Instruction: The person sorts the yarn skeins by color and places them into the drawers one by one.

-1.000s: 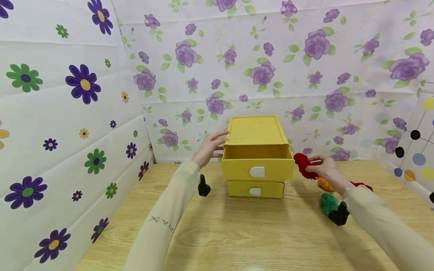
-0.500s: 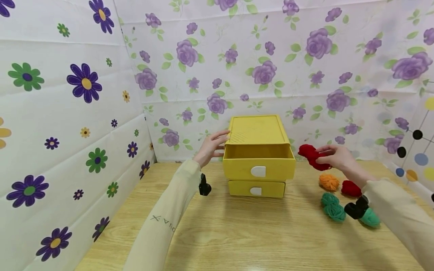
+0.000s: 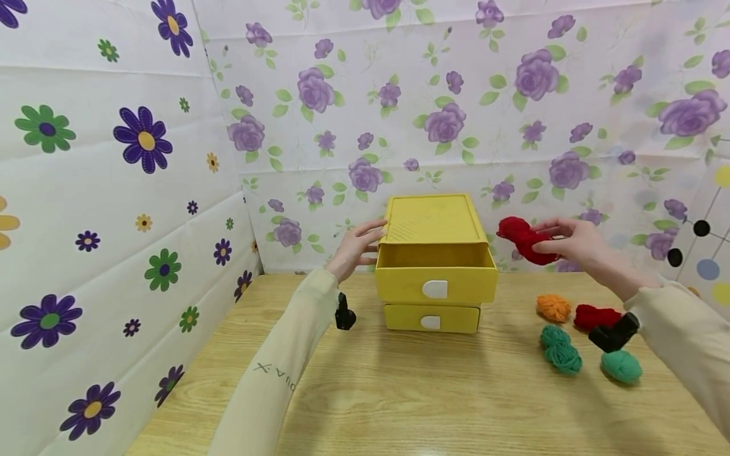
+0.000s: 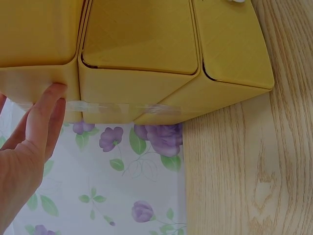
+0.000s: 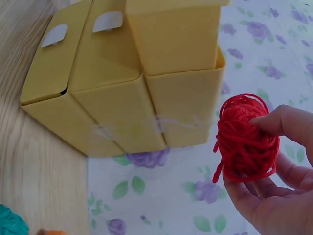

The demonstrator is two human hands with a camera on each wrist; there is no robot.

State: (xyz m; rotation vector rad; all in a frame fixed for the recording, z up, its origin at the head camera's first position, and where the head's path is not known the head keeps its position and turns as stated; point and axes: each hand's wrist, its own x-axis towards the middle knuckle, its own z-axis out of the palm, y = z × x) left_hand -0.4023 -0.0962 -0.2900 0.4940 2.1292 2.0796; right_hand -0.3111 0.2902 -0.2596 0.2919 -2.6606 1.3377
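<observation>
My right hand (image 3: 582, 246) pinches a ball of red yarn (image 3: 520, 238) between thumb and fingers. It hangs above the table, to the right of the yellow drawer box (image 3: 433, 218) and apart from it. The top drawer (image 3: 407, 285) is pulled out; its visible inside holds nothing. A lower drawer (image 3: 393, 316) with a white tab is pushed in. In the right wrist view the yarn (image 5: 247, 142) shows a loose strand at its lower left. My left hand (image 3: 355, 252) touches the box's left side, fingers (image 4: 46, 105) extended along the upper tier.
On the wooden table (image 3: 365, 392), right of the box, lie orange yarn (image 3: 553, 307), another red yarn ball (image 3: 593, 316), dark green yarn (image 3: 561, 351) and light green yarn (image 3: 621, 367). Flowered sheets (image 3: 319, 145) stand behind and on the left.
My right hand has lifted the red yarn ball up and slightly right, away from the drawer's side, uncovering the yarn on the table. My left hand stays on the box.
</observation>
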